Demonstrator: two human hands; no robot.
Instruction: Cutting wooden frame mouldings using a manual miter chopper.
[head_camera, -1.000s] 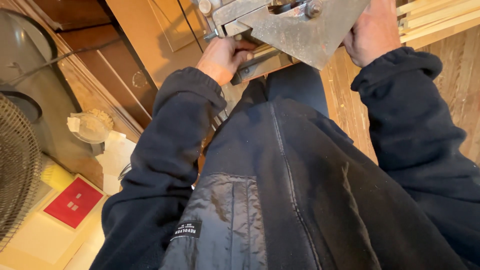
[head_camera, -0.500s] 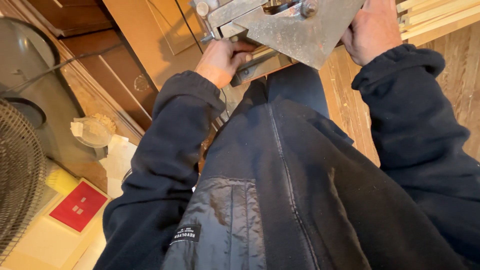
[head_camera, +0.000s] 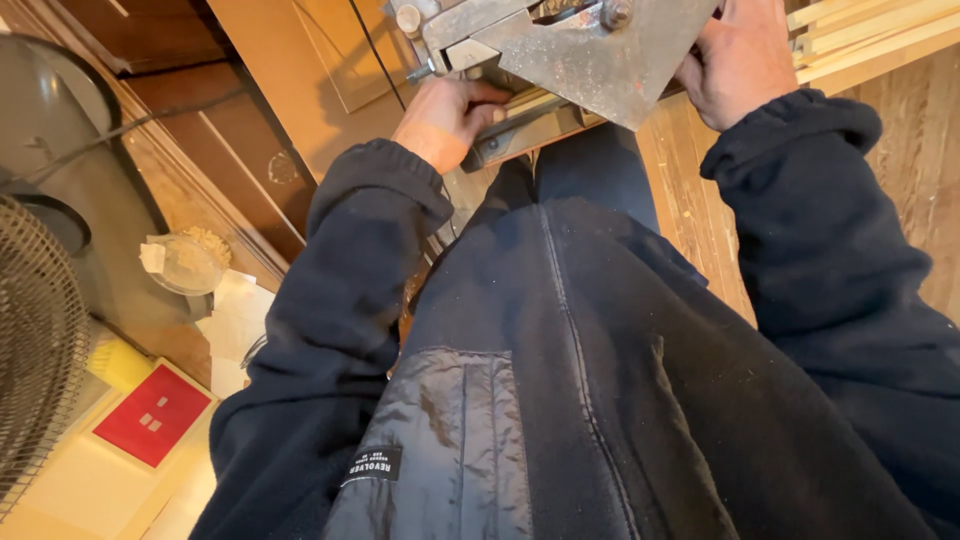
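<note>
Your left hand (head_camera: 445, 120) has shifted slightly, fingers now curled around the wood strip (head_camera: 525, 105) under the metal tool (head_camera: 570, 50). Your right hand (head_camera: 735, 60) remains clamped on the tool's edge.

dark navy fleece jacket, ribbed cuffs, centre zip, shiny black chest pocket, small label.

The left hand (head_camera: 445, 118) grips a wooden strip (head_camera: 520, 108) under a grey metal tool (head_camera: 570, 50) with a worn plate. The right hand (head_camera: 738, 62) holds the tool's right side, next to stacked wooden slats (head_camera: 870, 30). Below left lie a fan grille (head_camera: 35, 340), a red card (head_camera: 152, 415) and a clear round container (head_camera: 185, 262).
</note>
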